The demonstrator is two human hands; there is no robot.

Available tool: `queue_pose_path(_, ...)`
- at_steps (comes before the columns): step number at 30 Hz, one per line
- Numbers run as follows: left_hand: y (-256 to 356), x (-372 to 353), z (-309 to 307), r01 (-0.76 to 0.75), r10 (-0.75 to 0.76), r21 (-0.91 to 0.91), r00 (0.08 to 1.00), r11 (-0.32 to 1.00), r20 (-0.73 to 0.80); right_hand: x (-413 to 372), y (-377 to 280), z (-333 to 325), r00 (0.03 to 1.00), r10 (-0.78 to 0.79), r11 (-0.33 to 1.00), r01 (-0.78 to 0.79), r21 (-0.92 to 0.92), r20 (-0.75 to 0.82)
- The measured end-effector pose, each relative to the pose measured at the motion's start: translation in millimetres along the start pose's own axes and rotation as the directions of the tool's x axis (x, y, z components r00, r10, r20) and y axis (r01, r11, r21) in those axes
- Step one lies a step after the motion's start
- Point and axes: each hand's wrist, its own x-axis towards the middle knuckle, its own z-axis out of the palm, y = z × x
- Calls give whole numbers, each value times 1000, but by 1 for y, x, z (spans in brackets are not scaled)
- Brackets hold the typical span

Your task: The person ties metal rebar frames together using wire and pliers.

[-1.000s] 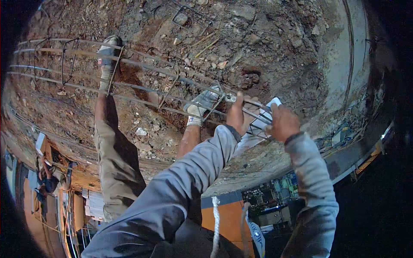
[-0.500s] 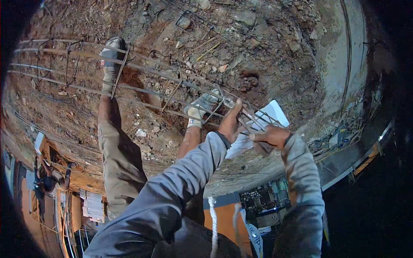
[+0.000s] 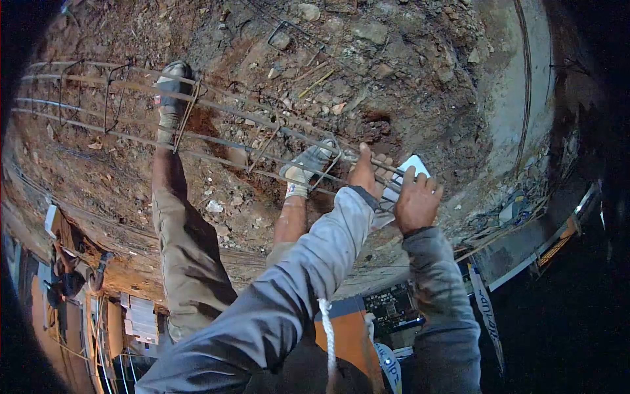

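A long rebar cage (image 3: 236,108) of rusty bars and square ties runs from the far left to the right of centre, above rough soil. Its right end is between my hands. My left hand (image 3: 367,172) is wrapped round the bars near that end. Just to the right, my right hand (image 3: 418,202) has its fingers curled over the bar ends. A white sheet or bag (image 3: 415,167) lies behind and below the hands, partly covered by them.
My two shoes (image 3: 174,82) rest by the cage on stony ground. A loose square tie (image 3: 282,34) lies at the top. Another person (image 3: 69,279) is at the lower left. A concrete strip (image 3: 515,85) runs down the right.
My left hand has moved right along the bars. My right hand has turned, its fingers now pointing up over the bar ends. Less of the white sheet shows.
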Motion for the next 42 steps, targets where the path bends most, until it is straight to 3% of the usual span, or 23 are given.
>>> queue_pose_path(3,4,1,-4,-21,20,3,996,1000,83,16,8,-4,994,-79,996,76,44,80)
queue_pose_path(4,5,-2,-10,-10,9,2,977,1000,212,22,10,-5,994,-91,996,90,17,62)
queue_pose_path(7,-2,-10,-12,-78,105,-124,969,989,224,37,14,-5,982,-129,991,122,61,140)
queue_pose_path(9,0,-6,-8,-32,62,-171,983,985,171,43,15,-9,970,-115,993,105,58,215)
queue_pose_path(11,0,1,-5,13,54,-221,954,975,294,45,17,-11,934,-164,980,119,158,318)
queue_pose_path(18,-2,-2,-28,15,-11,-8,942,1000,335,35,22,8,819,-214,930,3,369,532)
queue_pose_path(19,2,-14,-36,5,-28,70,943,998,332,32,23,4,557,-274,828,-279,487,784)
queue_pose_path(20,8,-33,-38,9,-60,164,949,986,310,26,25,1,224,-400,691,-563,453,889)
queue_pose_path(21,13,-49,-39,15,-92,258,953,966,288,9,25,9,251,-612,264,-829,493,750)
queue_pose_path(23,16,-50,-56,52,-119,264,962,963,246,-6,16,2,154,-613,195,-921,337,775)
queue_pose_path(24,22,-48,-62,19,-111,393,971,919,213,-19,6,13,154,-624,193,-920,341,766)
queue_pose_path(25,30,-42,-68,-16,-93,519,978,854,184,-33,-12,35,359,-621,47,-871,490,697)
queue_pose_path(26,27,-8,-95,-255,106,724,964,641,245,-42,-25,48,550,-584,-100,-779,619,597)
queue_pose_path(27,34,-14,-88,-261,115,730,963,632,245,-47,-36,46,555,-591,-110,-775,622,586)
queue_pose_path(28,41,-26,-71,-204,120,795,979,572,164,-52,-51,41,755,-231,305,-543,782,614)
queue_pose_path(29,42,-38,-58,-131,125,850,989,510,78,-59,-65,35,916,79,720,-326,613,394)
queue_pose_path(31,29,-42,-52,-157,214,909,974,385,78,-66,-71,20,941,148,763,-305,570,305)
queue_pose_path(33,18,-33,-55,-120,134,714,990,690,38,-58,-67,14,967,206,881,-250,402,151)
queue_pose_path(35,22,-45,-44,-133,163,784,986,606,42,-51,-56,25,977,196,918,-214,335,86)
queue_pose_path(37,26,-45,-41,4,-50,629,997,777,55,-36,-39,32,992,31,975,-57,217,123)
queue_pose_path(39,30,-50,-44,-11,-64,618,993,786,100,-23,-22,46,992,-21,968,-10,250,122)
queue_pose_path(41,35,-49,-46,-62,-50,661,988,748,149,-8,-8,33,936,-186,893,33,449,300)
queue_pose_path(42,38,-45,-52,-29,-120,668,977,744,176,0,-6,16,882,-137,824,-151,546,451)
